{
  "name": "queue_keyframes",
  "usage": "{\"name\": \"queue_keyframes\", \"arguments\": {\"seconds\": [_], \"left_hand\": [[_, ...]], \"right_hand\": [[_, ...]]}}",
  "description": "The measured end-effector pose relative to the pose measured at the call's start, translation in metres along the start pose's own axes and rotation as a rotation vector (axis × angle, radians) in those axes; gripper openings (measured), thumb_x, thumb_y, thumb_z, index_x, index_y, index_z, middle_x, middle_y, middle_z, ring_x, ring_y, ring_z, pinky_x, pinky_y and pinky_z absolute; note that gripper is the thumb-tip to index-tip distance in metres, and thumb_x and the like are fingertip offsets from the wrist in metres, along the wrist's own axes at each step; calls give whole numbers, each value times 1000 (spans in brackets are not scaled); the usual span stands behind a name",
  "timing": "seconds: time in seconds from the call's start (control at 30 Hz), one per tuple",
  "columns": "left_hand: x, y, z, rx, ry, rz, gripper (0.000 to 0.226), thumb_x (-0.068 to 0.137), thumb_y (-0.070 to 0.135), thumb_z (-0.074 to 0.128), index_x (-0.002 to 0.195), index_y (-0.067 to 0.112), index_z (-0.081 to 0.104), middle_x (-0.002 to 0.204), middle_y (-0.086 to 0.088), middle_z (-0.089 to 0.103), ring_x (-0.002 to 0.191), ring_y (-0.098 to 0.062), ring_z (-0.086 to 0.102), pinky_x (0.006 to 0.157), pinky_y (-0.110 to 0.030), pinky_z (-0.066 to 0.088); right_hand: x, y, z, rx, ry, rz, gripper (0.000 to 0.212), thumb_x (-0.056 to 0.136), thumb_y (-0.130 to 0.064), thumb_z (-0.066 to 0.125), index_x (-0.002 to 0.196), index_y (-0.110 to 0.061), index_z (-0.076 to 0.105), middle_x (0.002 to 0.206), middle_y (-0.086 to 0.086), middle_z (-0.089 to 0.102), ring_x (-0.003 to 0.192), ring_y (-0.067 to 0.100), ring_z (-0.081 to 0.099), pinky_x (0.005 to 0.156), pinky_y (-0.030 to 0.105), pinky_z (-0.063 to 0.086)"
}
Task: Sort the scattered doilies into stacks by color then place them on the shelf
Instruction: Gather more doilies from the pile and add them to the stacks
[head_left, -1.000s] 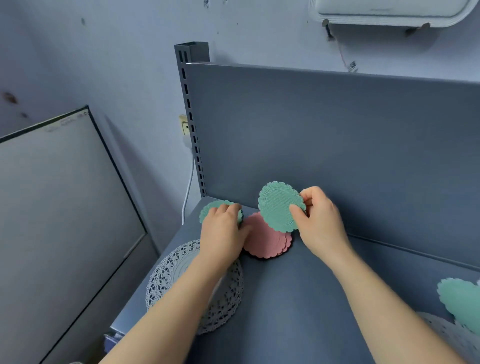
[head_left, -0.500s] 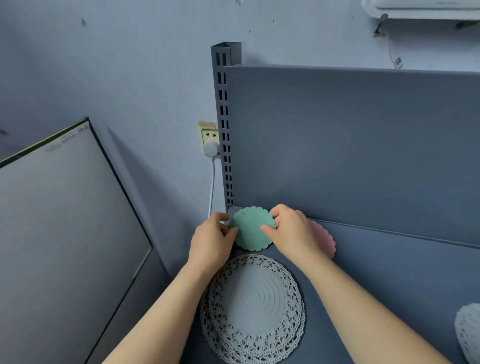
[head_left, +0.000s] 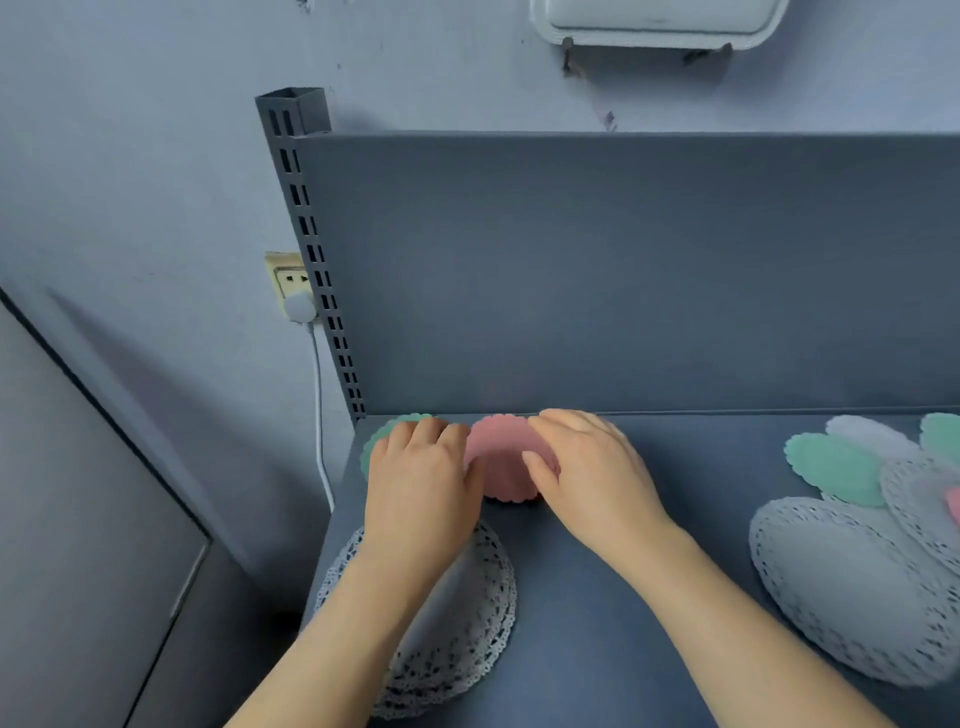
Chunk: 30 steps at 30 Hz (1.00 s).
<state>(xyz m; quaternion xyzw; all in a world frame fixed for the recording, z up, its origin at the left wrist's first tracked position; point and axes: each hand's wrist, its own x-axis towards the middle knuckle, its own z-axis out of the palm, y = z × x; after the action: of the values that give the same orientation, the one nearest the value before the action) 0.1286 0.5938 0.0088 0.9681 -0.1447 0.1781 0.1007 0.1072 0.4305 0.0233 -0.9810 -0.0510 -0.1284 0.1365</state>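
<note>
A stack of pink doilies (head_left: 501, 460) lies at the back left of the grey shelf (head_left: 649, 582). My right hand (head_left: 592, 473) holds its right side, thumb on top and fingers curled over the far edge. To the left, a stack of green doilies (head_left: 382, 439) sits in the shelf's corner, mostly hidden under my left hand (head_left: 421, 488), which rests on it with its thumb touching the pink stack. A stack of white lace doilies (head_left: 478, 603) lies under my left forearm.
At the right lies a loose pile: a green doily (head_left: 831, 467), a large white lace doily (head_left: 841, 587), a small white one (head_left: 865, 434) and more at the frame's edge. The shelf's back panel (head_left: 623, 270) and slotted post (head_left: 311, 249) close the rear. A wall socket (head_left: 291, 283) sits left.
My right hand has let go of the green doily on the green stack and moved right onto the pink stack. My left hand now lies on the green stack. The view shifted right.
</note>
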Motion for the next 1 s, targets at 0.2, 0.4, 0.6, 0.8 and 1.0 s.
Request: {"name": "queue_keyframes", "arguments": {"seconds": [0.2, 0.4, 0.6, 0.8, 1.0], "left_hand": [[-17, 110, 7, -154, 13, 169, 24, 75, 31, 58, 89, 14, 69, 83, -3, 69, 75, -30, 60, 64, -37, 50], [-46, 248, 19, -252, -34, 283, 22, 75, 31, 58, 88, 18, 70, 80, 2, 69, 72, -26, 62, 65, -33, 48], [-65, 386, 41, -371, -84, 376, 26, 81, 32, 51, 92, 18, 70, 88, 0, 70, 80, -28, 62, 73, -36, 50], [-54, 484, 69, -362, -157, 459, 27, 86, 32, 49, 99, 18, 68, 95, -3, 69, 85, -29, 60, 75, -37, 47], [-9, 551, 97, -422, -236, 449, 38, 90, 34, 49, 124, 20, 58, 117, -3, 63, 105, -27, 54, 90, -37, 45]], "right_hand": [[-76, 76, -46, -28, 70, 168, 28, 89, -24, 59, 114, -11, 64, 113, 2, 67, 108, 25, 60, 93, 33, 44], [-166, 179, -102, -53, 75, 292, 33, 93, -27, 52, 124, -16, 59, 125, -2, 61, 116, 21, 54, 96, 34, 46], [-245, 286, -149, -93, 83, 447, 34, 93, -29, 52, 122, -15, 61, 124, 0, 62, 114, 23, 57, 91, 37, 49], [-290, 376, -179, -83, 99, 568, 40, 94, -32, 50, 131, -18, 54, 130, -2, 58, 117, 18, 55, 90, 31, 45], [-283, 450, -192, -37, 131, 612, 39, 94, -31, 52, 129, -16, 56, 129, 1, 60, 119, 20, 54, 97, 33, 43]]}}
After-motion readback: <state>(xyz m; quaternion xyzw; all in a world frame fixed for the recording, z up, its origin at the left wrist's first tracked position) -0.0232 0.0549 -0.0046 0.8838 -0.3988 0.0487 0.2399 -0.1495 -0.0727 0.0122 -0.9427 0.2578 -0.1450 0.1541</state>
